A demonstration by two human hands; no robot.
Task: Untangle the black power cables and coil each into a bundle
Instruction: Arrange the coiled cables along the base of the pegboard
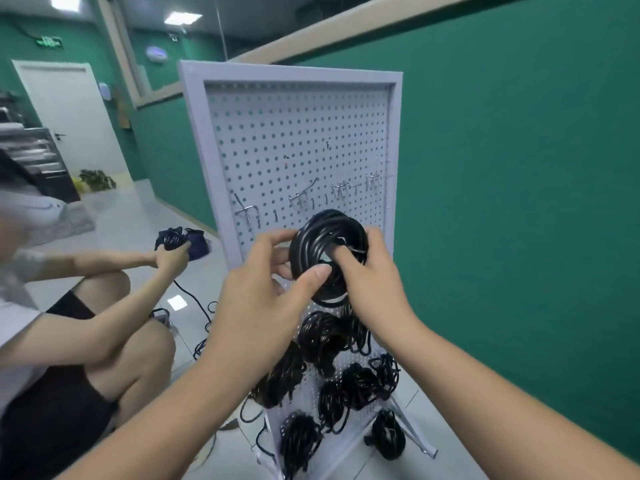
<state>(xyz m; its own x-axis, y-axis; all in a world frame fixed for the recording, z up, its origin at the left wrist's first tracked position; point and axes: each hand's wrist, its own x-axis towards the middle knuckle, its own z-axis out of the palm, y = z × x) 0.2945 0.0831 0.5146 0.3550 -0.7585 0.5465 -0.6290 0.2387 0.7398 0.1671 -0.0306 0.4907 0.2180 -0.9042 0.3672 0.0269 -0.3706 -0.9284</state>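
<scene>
item: coiled black cable (329,254), held in front of the white pegboard (298,133), just below a row of bare metal hooks (304,199).
clearance: the board's upper field above the hooks is open; its lower part is crowded with hung cable bundles (325,341). the green wall (519,202) stands close on the right; a second person (69,341) crouches on the left, gripping another bundle (173,240).
orientation: the ring stands near upright, its opening facing the camera, its longer span running top to bottom.
left hand (263,289): fingers curled behind the left rim, thumb pressed across the lower front.
right hand (374,275): wrapped over the right rim, fingertips hooked into the centre.
surface: pale glossy floor tiles (138,216) with loose cable (201,313) trailing across them; white door (69,109) at far left.
</scene>
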